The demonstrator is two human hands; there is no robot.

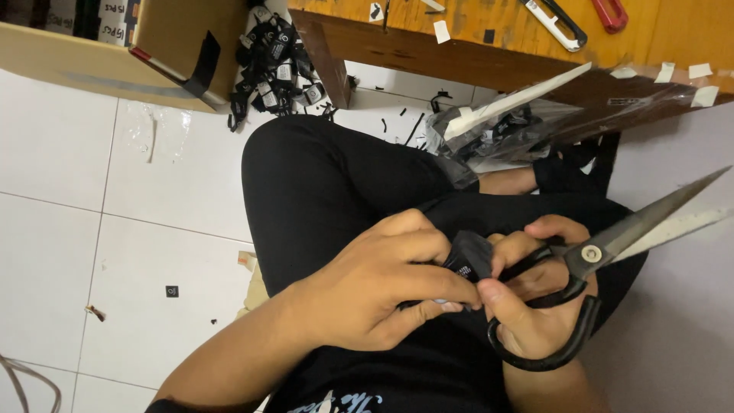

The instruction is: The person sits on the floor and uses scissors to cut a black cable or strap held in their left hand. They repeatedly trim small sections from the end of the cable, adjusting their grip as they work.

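Note:
My right hand (527, 306) grips a large pair of scissors (612, 245) by its black loop handles; the steel blades are parted and point to the upper right. My left hand (382, 283) is closed on a small black fabric piece with a label (468, 258), pinched between its fingers and my right thumb. Both hands hover over my lap in black trousers (329, 183).
A low wooden table (428, 53) stands ahead, with a white-handled cutter (556, 23) and a red tool (610, 14) on top. Clear plastic bags of black pieces (520, 126) lie under it. A cardboard box (115, 46) and a heap of black labelled pieces (275, 61) sit on the white tiled floor (92, 229).

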